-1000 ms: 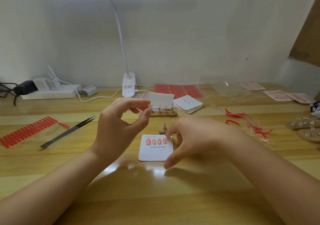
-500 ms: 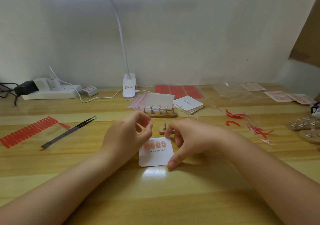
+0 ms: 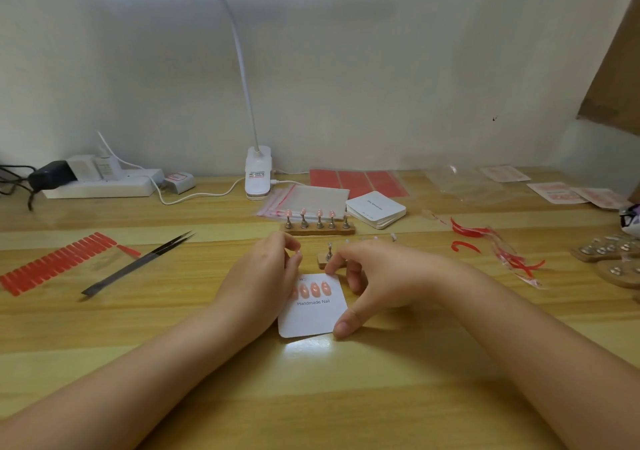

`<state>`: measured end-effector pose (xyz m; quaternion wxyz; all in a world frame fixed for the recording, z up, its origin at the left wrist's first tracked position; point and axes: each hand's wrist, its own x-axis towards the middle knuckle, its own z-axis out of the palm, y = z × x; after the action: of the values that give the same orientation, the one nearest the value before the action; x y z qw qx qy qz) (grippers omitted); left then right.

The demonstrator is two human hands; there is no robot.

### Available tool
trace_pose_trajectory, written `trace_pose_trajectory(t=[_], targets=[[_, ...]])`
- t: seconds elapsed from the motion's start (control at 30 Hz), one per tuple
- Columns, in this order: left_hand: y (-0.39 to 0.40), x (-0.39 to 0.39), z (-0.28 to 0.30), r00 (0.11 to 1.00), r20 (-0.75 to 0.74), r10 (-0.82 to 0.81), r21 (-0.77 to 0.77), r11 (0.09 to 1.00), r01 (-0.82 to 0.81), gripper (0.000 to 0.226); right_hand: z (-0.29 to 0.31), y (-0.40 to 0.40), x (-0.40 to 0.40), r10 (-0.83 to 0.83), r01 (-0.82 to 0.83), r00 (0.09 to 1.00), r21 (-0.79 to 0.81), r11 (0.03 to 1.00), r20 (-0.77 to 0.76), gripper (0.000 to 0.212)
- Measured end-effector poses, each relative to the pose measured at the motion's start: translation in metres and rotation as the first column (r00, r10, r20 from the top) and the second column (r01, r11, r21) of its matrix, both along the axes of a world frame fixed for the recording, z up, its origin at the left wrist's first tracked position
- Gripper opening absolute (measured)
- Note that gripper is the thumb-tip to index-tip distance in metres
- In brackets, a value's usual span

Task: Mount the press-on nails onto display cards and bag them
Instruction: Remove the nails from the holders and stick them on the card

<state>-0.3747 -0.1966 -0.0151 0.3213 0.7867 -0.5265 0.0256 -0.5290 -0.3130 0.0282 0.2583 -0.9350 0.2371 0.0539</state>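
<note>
Both hands at a nail card on the table

The left hand covers the card's left edge; the right hand pins its right edge.

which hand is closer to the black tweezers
Left. The left hand sits at the display card's left edge, on the side of the black tweezers. The right hand is beyond the card, farther away.
</note>
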Motion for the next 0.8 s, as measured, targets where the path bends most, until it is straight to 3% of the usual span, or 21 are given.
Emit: trace_pose_trajectory(t=[0.13,0.2,0.37,0.5,0.63,0.8], targets=[[0.003,-0.001,0.005,0.998,0.053,-0.038,-0.059,0.997,0.041,0.022,-0.001,-0.002,-0.003,-0.017,0.016,1.000,0.046,0.999,0.015,0.074],[0.006,0.000,0.008,0.994,0.087,-0.061,-0.111,0.991,0.071,0.023,-0.001,-0.002,-0.004,-0.070,0.058,0.995,0.166,0.984,0.068,0.065],[0.010,0.003,0.016,0.980,0.185,-0.074,-0.223,0.968,0.115,0.018,-0.002,0.002,-0.001,-0.198,0.072,0.952,0.457,0.887,0.234,0.026],[0.011,0.012,0.020,0.974,0.228,-0.002,-0.289,0.955,0.069,0.020,-0.002,0.012,0.005,-0.332,0.012,0.882,0.688,0.726,0.335,0.017],[0.012,0.021,0.033,0.980,0.168,0.110,-0.444,0.895,-0.024,0.020,0.006,0.017,0.009,-0.441,-0.018,0.775,0.713,0.701,0.453,0.019],[0.016,0.021,0.053,0.994,0.075,0.085,-0.561,0.827,-0.029,0.020,0.026,0.024,0.006,-0.488,-0.060,0.628,0.663,0.746,0.606,0.018]])
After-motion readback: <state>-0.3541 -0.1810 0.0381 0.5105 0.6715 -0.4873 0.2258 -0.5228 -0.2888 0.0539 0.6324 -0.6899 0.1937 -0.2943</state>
